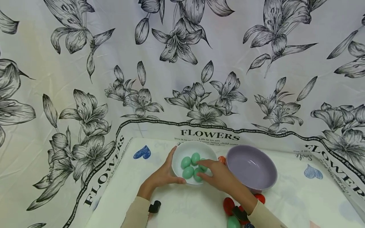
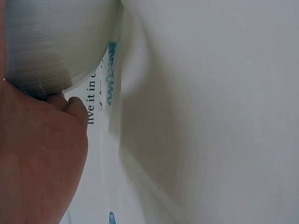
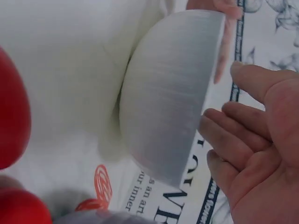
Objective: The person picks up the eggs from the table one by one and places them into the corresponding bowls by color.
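Note:
A white bowl stands on the cloth in the head view, with several green eggs inside. My left hand grips the bowl by its left side, thumb at the near rim; in the left wrist view some fingers are hidden behind the bowl. My right hand reaches over the bowl's right side, its thumb and index finger apart above the eggs. In the right wrist view, the right hand has loosely bent fingers beside the rim of the bowl, nothing showing between them.
Right of the white bowl stands a purple bowl. Red eggs and a green egg lie near my right forearm, partly covered by it. A flower-printed curtain hangs behind the cloth-covered table.

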A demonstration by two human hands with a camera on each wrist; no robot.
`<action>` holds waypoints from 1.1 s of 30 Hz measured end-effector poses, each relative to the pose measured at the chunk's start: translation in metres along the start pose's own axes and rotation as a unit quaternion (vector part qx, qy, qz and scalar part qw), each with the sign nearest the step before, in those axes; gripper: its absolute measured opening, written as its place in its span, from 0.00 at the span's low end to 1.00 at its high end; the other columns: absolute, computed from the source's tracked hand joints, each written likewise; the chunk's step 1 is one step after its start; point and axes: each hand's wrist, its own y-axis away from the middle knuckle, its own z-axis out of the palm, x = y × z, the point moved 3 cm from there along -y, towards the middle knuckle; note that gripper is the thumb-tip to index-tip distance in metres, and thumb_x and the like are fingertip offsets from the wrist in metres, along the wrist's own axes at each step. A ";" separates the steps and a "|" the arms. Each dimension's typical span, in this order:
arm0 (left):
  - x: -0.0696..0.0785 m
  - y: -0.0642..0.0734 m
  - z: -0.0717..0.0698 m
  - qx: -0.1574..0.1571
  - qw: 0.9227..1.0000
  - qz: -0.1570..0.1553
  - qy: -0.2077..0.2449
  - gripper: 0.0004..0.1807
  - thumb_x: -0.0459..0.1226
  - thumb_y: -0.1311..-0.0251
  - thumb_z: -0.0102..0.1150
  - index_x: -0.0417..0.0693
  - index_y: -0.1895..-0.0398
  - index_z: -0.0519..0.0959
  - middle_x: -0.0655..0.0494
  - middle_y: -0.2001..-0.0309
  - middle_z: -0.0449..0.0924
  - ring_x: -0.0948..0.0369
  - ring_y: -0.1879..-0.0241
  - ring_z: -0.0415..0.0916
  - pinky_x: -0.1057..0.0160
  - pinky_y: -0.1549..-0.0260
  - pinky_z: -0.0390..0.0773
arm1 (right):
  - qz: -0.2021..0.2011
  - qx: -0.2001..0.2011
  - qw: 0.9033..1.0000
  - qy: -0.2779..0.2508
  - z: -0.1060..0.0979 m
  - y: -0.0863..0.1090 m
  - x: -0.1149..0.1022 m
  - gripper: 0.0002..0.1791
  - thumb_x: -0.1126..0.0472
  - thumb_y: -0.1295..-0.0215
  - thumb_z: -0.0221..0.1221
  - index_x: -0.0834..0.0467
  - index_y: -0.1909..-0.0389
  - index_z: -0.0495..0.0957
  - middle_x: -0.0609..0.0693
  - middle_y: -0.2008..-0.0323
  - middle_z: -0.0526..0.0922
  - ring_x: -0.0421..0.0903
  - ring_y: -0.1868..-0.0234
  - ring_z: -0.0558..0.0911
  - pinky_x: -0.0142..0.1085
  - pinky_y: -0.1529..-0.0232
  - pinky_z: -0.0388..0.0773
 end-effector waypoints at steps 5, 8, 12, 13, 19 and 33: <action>-0.001 0.000 -0.001 0.005 1.000 -0.007 -0.007 0.81 0.54 0.60 0.89 0.81 0.16 0.29 0.63 0.15 0.42 0.50 0.18 0.50 0.32 0.23 0.50 | 0.004 0.046 0.999 -0.022 -0.022 0.018 0.000 0.30 0.45 0.28 0.68 0.47 0.28 0.78 0.40 0.34 0.81 0.44 0.34 0.81 0.48 0.35 0.80; -0.001 0.000 0.000 0.005 1.000 -0.007 -0.007 0.82 0.53 0.60 0.89 0.80 0.15 0.29 0.62 0.14 0.41 0.47 0.18 0.48 0.30 0.24 0.50 | 0.007 0.073 0.997 -0.030 -0.033 0.028 -0.001 0.30 0.42 0.28 0.66 0.44 0.28 0.78 0.37 0.36 0.83 0.41 0.40 0.82 0.50 0.36 0.80; 0.001 0.002 0.001 0.004 1.000 -0.007 -0.009 0.82 0.53 0.60 0.89 0.78 0.15 0.30 0.58 0.14 0.41 0.45 0.18 0.49 0.28 0.25 0.51 | 0.000 0.116 0.992 -0.042 -0.043 0.041 0.000 0.28 0.43 0.28 0.67 0.42 0.30 0.79 0.36 0.40 0.85 0.40 0.42 0.83 0.49 0.36 0.80; 0.001 0.002 0.000 0.005 1.000 -0.008 -0.011 0.82 0.54 0.60 0.89 0.79 0.15 0.30 0.58 0.14 0.41 0.45 0.18 0.48 0.28 0.25 0.50 | 0.000 0.126 0.991 -0.047 -0.045 0.044 0.002 0.27 0.44 0.28 0.67 0.41 0.30 0.79 0.35 0.40 0.85 0.40 0.40 0.83 0.47 0.36 0.81; -0.001 0.000 -0.001 0.008 1.000 -0.019 -0.018 0.81 0.56 0.60 0.89 0.84 0.17 0.29 0.61 0.14 0.40 0.47 0.17 0.46 0.29 0.25 0.48 | -0.011 0.150 0.987 -0.063 -0.056 0.068 0.005 0.28 0.49 0.27 0.68 0.38 0.28 0.77 0.38 0.34 0.81 0.44 0.32 0.80 0.28 0.32 0.72; 0.000 0.000 0.001 0.007 1.000 -0.024 -0.010 0.81 0.54 0.60 0.89 0.83 0.16 0.30 0.61 0.14 0.42 0.46 0.17 0.48 0.28 0.25 0.50 | 0.134 0.137 0.972 -0.138 -0.037 0.140 0.014 0.26 0.46 0.28 0.68 0.31 0.31 0.77 0.31 0.36 0.81 0.33 0.37 0.80 0.26 0.39 0.77</action>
